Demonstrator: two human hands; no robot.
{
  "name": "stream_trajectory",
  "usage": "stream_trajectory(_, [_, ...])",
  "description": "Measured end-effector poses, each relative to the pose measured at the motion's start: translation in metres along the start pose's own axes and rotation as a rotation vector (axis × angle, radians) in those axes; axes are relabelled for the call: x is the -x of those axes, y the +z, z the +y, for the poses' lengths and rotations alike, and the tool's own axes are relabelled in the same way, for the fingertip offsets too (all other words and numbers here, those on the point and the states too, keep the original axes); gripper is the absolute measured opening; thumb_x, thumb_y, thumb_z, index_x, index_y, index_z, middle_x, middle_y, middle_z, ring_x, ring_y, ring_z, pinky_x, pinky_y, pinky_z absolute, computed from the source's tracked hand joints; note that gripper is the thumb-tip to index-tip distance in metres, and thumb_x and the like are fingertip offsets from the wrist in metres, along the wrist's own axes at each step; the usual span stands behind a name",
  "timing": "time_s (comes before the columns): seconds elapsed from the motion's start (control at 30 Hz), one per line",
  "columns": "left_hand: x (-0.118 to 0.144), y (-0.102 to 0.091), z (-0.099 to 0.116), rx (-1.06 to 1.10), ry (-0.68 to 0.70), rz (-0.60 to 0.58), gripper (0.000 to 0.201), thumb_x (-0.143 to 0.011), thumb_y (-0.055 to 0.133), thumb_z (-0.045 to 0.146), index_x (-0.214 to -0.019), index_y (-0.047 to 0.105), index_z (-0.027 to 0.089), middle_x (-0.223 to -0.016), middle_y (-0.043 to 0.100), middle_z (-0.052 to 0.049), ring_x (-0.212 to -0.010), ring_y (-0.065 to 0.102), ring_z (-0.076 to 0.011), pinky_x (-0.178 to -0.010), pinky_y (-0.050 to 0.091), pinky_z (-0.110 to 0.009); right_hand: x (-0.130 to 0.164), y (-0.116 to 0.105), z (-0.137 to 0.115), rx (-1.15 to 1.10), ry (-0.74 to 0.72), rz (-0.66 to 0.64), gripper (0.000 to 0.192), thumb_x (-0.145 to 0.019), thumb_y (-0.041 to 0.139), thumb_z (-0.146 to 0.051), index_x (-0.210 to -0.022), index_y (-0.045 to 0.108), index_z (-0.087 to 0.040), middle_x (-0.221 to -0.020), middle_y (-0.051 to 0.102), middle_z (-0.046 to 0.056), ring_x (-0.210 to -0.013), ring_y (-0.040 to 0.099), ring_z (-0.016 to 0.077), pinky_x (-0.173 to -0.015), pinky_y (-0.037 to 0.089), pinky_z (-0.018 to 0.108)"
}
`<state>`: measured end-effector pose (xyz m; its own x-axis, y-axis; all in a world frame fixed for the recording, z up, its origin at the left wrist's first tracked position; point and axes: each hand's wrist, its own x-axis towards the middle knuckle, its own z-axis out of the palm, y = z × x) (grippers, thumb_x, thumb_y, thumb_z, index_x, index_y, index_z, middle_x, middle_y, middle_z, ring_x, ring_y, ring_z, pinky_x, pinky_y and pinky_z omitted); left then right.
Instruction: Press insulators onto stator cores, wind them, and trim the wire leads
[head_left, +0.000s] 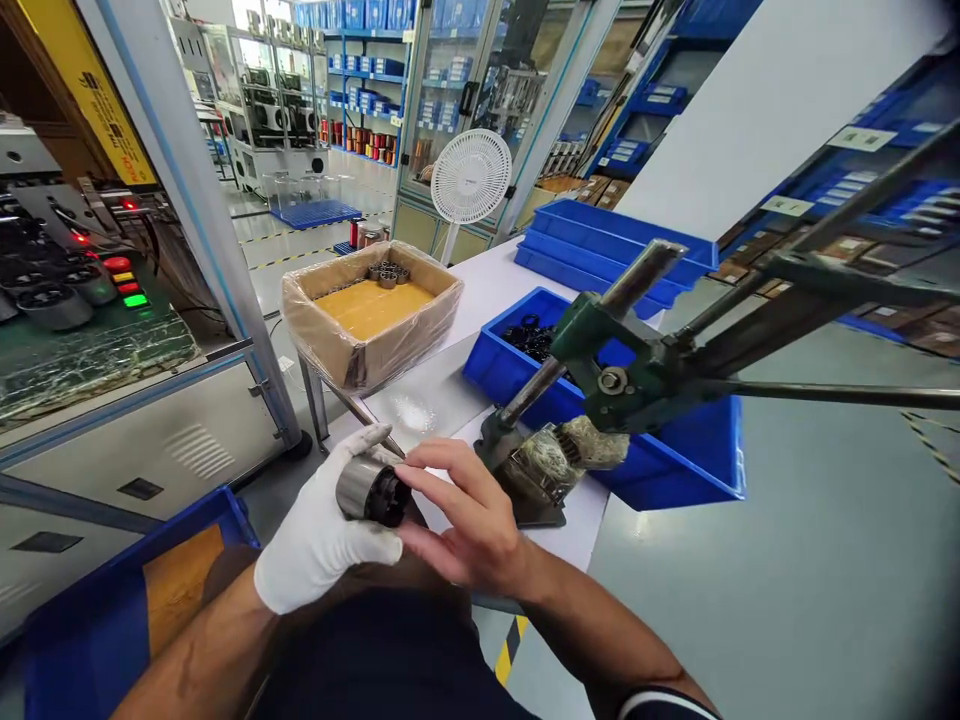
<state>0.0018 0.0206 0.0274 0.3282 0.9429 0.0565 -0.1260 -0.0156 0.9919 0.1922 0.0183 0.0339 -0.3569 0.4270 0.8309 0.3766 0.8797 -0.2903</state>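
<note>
My left hand (315, 530), in a white glove, is wrapped round a grey steel stator core (355, 486) in front of my body. A black plastic insert (388, 498) sits at the core's right end, facing my bare right hand (465, 515). The thumb and fingertips of that hand press on the insert's edge from the right. What lies behind the fingers is hidden. Close to my right hand stands a dark green hand press (600, 365) with a steel column and a cloth-wrapped part (551, 460) near its base.
A plastic-lined cardboard box (405, 335) with several metal rings (388, 273) stands ahead on the left. Behind the press is a blue bin (487, 365) of black plastic parts (529, 338). Stacked blue trays (615, 245) lie farther back. A long press lever (840, 395) reaches right.
</note>
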Motion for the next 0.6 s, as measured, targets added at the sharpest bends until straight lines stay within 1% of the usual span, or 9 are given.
stream_trajectory(0.03, [-0.0013,0.001,-0.0001,0.002,-0.003,-0.016,0.099,-0.048,0.093,0.051,-0.134,0.053,0.024,-0.112,0.069,-0.005,-0.096,0.066,-0.0224,-0.088,0.054,-0.031,0.001,-0.0013,-0.0009,0.001,0.004,0.007,0.048,-0.088,0.068,-0.021,-0.132,0.051,-0.013,-0.105,0.059,0.013,-0.1,0.057,0.0221,-0.084,0.055,0.04])
stream_trajectory(0.1, [-0.0036,0.0035,0.0004,0.018,0.0,-0.05,0.097,-0.047,0.093,0.051,-0.132,0.054,0.023,-0.111,0.069,-0.006,-0.095,0.066,-0.022,-0.087,0.054,-0.03,0.0031,-0.0036,-0.0024,0.004,0.007,0.015,0.047,-0.089,0.068,-0.022,-0.131,0.051,-0.011,-0.106,0.058,0.014,-0.101,0.057,0.0222,-0.084,0.055,0.039])
stream_trajectory(0.27, [-0.0052,0.0084,0.0018,0.051,-0.04,-0.101,0.096,-0.048,0.093,0.05,-0.131,0.054,0.023,-0.118,0.068,-0.008,-0.103,0.066,-0.025,-0.091,0.053,-0.032,0.0058,-0.0077,-0.0026,-0.004,-0.002,-0.013,0.047,-0.091,0.065,-0.021,-0.133,0.05,-0.011,-0.108,0.058,0.015,-0.102,0.057,0.0221,-0.083,0.054,0.038])
stream_trajectory(0.47, [-0.0047,0.0054,-0.0042,0.039,-0.016,-0.092,0.092,-0.052,0.091,0.05,-0.132,0.053,0.023,-0.127,0.065,-0.008,-0.119,0.06,-0.0283,-0.105,0.047,-0.035,0.0065,-0.0071,-0.0002,0.034,-0.014,-0.049,0.048,-0.087,0.067,-0.016,-0.132,0.051,-0.01,-0.107,0.061,0.015,-0.101,0.058,0.0231,-0.082,0.052,0.04])
stream_trajectory(0.6, [-0.0017,0.005,0.0003,0.007,-0.046,-0.086,0.087,-0.059,0.087,0.052,-0.132,0.053,0.02,-0.127,0.064,-0.01,-0.119,0.059,-0.0299,-0.105,0.045,-0.039,0.0099,-0.007,-0.0026,0.027,0.012,-0.088,0.049,-0.085,0.067,-0.014,-0.132,0.051,-0.01,-0.11,0.06,0.015,-0.104,0.057,0.023,-0.084,0.053,0.039])
